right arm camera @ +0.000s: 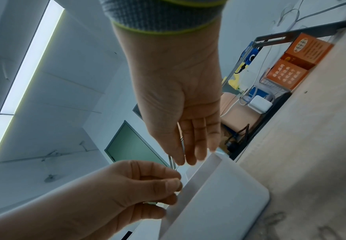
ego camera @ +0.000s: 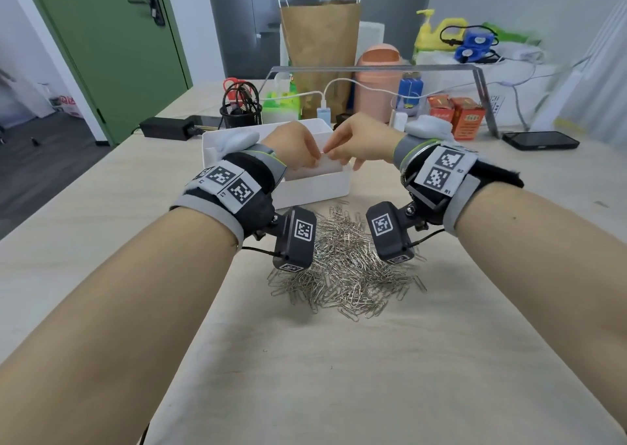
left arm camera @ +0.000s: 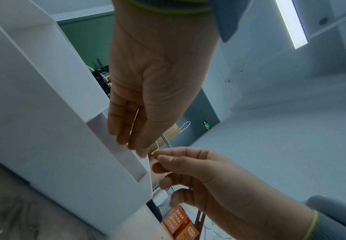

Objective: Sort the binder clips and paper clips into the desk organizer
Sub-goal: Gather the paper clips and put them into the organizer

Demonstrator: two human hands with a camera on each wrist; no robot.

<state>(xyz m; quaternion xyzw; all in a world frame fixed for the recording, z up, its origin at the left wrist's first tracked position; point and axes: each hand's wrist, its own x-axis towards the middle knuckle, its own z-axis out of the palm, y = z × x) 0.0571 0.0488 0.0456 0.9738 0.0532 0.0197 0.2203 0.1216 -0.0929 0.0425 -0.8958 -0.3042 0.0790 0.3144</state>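
A white desk organizer (ego camera: 312, 190) stands on the table beyond a heap of silver paper clips (ego camera: 342, 271). Both hands hover over its right front compartment, fingertips nearly touching. My left hand (ego camera: 315, 159) has its thumb pressed to its curled fingers in the right wrist view (right arm camera: 174, 181). My right hand (ego camera: 334, 154) pinches thumb to forefinger in the left wrist view (left arm camera: 159, 158). Only thin bits of wire show at the fingertips, so the pinched paper clips are mostly hidden. No binder clips are in view.
Behind the organizer (left arm camera: 45, 129) are a black mesh pen holder (ego camera: 241, 112), a brown paper bag (ego camera: 320, 47), a pink bin (ego camera: 376, 81), orange boxes (ego camera: 468, 115) and a metal stand (ego camera: 373, 68). A phone (ego camera: 539, 140) lies at the right, a power adapter (ego camera: 166, 128) at the left.
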